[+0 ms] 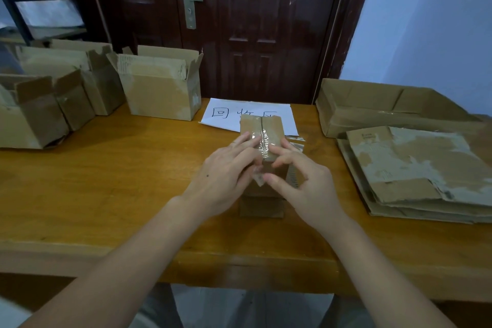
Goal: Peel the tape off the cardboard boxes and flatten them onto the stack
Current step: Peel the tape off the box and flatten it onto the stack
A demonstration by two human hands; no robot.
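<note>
Pinching loose tape end (258,179) with right hand (306,184) on small sealed box (262,132); left hand (226,176) pressing flat, fingers open, gripping nothing. Behind box, partly hiding handwritten paper sign (229,114), "回" readable.

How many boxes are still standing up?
5 that I can see: three open boxes at the table's left, one under the hands, one shallow box far right. Others may be hidden.
</note>
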